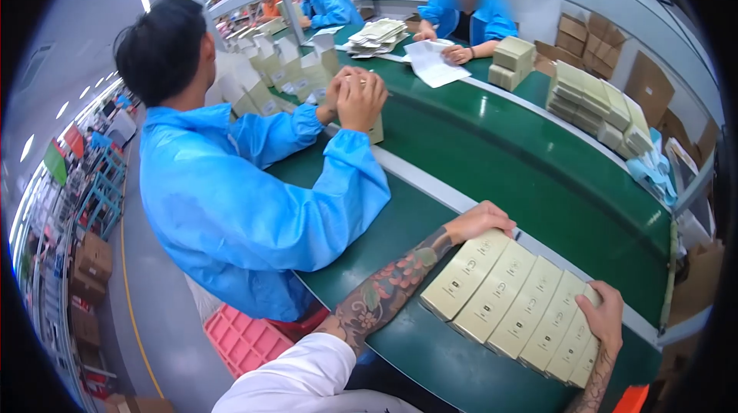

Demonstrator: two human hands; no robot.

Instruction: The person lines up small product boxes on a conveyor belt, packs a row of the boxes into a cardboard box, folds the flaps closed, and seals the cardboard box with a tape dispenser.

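A row of several small cream cardboard boxes (503, 290) stands side by side on the dark green worktop, printed with small dark marks. At the row's far left end, my left hand (480, 221) rests against the first box, its fingers curled along the back edge. My right hand (603, 313) grips the opposite end, its thumb over the top of a box and its fingers down the outer side. The row is held between both hands. Part of my right palm is hidden.
Close on my left, a co-worker in a blue smock (254, 190) holds a small box. A green conveyor belt (492, 151) runs behind a metal rail. Across it are stacked boxes (596, 101) and another person holding a white sheet (435, 63). A pink crate (246, 340) is on the floor.
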